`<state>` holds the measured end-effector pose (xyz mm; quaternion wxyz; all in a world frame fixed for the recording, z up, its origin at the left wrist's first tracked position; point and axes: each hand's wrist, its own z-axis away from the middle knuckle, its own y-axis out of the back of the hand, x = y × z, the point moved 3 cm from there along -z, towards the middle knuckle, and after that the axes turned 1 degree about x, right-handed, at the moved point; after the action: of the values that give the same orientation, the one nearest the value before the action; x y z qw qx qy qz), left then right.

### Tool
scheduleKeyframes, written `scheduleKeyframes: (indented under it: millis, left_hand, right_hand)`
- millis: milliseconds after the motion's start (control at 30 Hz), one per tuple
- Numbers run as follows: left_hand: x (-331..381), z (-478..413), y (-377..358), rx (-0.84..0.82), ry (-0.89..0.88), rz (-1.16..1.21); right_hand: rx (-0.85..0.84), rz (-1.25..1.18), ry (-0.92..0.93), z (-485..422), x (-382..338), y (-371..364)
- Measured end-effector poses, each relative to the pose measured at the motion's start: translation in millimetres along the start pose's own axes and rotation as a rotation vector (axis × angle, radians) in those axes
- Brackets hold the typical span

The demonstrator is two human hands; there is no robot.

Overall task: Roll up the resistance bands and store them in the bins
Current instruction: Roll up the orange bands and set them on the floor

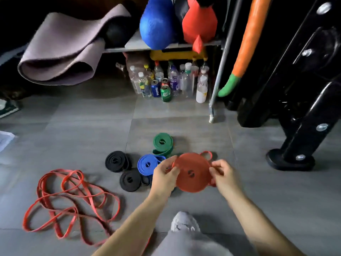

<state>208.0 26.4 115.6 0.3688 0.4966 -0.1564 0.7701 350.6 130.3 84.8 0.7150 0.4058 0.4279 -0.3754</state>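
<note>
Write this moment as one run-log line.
left hand, right hand: hold red roll | floor: green roll, blue roll, two black rolls | loose red bands: unrolled

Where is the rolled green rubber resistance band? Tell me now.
In the head view the rolled green rubber resistance band lies on the grey floor tiles near centre, just beyond the rolled blue rubber band.

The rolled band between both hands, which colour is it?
Red rolled band, seen in the head view, held by the left hand and right hand.
</note>
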Motion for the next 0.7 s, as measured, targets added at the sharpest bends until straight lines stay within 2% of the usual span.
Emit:
scheduleKeyframes:
  millis: [133, 367, 467, 600, 700]
  left_hand:
    - [-55.2, -48.3, -17.6, -0.025, 0.135, -0.112]
    - [-111.5, -112.5, -48.0, -0.059, 0.225, -0.247]
    - [-124.2, -127.6, -66.8, -0.077, 0.239, -0.276]
    - [-142.5, -142.3, -88.7, -0.025, 0.348, -0.179]
    - [-153.2, -153.8, -106.5, -0.088, 0.364, -0.138]
  right_hand:
    - [0.011, -0.111, -0.198, -27.0, 77.2, -21.6]
    - [0.020, -0.381, -0.420, -58.4, 153.5, -46.8]
    - [0.061, -0.425, -0.455, -71.3, 179.1, -39.3]
    - [0.072, -0.433, -0.449, -94.2, 199.6, -28.2]
    - [0.094, -0.449, -0.471, -113.2, 209.9, -18.9]
